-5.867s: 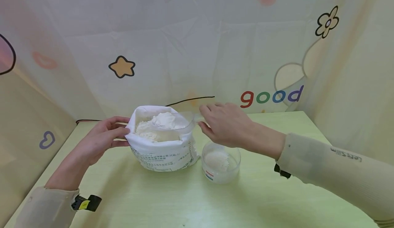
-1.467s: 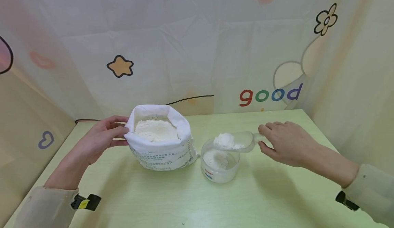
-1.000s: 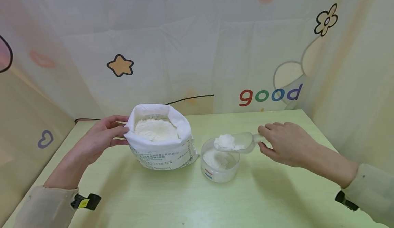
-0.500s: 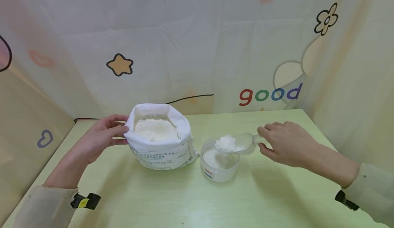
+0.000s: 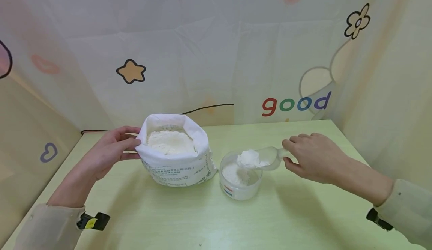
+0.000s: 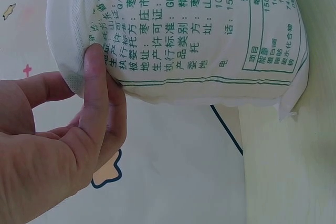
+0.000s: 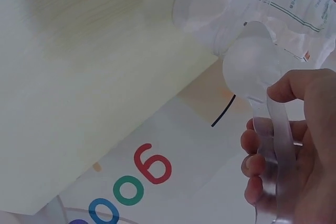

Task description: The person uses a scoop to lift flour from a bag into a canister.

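Observation:
A white cloth flour bag [image 5: 179, 175] with green print stands with its top rolled down, filled with flour [image 5: 170, 142]. My left hand [image 5: 113, 148] pinches the left side of its folded rim; in the left wrist view its fingers [image 6: 97, 85] lie on the edge. My right hand [image 5: 314, 158] grips the handle of a clear plastic scoop [image 5: 270, 157], curled round it in the right wrist view [image 7: 273, 156]. A heap of flour [image 5: 249, 158] sits in the scoop's front end, over the mouth of a clear round jar [image 5: 241, 193] partly filled with white powder.
The jar stands close to the bag's right side on a pale green table [image 5: 162, 220]. Behind is a printed curtain [image 5: 216, 54], near the table's back edge. Both wrists wear black straps, such as the left strap [image 5: 94, 221].
Since the earliest frame, my right hand has carried the loaded scoop rightward from above the bag to over the jar. Over the last second it shifts only slightly. My left hand stays put.

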A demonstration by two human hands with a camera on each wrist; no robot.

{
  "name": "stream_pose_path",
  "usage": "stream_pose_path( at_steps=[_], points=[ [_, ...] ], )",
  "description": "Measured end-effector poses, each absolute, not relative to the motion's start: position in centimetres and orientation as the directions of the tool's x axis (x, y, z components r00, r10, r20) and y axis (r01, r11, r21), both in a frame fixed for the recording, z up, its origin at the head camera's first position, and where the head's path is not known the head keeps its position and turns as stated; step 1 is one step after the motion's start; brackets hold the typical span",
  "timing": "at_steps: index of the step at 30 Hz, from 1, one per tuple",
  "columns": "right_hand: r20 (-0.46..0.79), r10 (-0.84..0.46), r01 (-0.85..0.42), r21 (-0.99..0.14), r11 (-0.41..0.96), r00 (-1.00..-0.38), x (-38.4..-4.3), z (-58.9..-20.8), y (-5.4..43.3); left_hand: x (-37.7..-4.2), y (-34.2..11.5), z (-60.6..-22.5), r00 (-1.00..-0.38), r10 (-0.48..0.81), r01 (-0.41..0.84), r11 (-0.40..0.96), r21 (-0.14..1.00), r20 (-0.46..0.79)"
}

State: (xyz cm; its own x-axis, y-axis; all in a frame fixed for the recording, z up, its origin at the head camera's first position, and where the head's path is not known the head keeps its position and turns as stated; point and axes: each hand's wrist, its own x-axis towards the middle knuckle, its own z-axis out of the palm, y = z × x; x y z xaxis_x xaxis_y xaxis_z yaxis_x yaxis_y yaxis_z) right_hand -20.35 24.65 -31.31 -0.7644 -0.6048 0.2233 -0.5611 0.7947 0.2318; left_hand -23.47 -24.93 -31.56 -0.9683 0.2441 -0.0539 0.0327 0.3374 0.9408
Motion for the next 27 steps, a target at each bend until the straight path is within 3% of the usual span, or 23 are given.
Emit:
stream_pose_path(
  at_steps=[27],
  points=[
    [0.213,-0.613,-0.563,0.254,0.787,-0.761,-20.18,-30.40,24.33,-23.36,-24.73,-31.27,-0.968,0.244,0.036,0.346,0.938,-0.052]
  ],
)
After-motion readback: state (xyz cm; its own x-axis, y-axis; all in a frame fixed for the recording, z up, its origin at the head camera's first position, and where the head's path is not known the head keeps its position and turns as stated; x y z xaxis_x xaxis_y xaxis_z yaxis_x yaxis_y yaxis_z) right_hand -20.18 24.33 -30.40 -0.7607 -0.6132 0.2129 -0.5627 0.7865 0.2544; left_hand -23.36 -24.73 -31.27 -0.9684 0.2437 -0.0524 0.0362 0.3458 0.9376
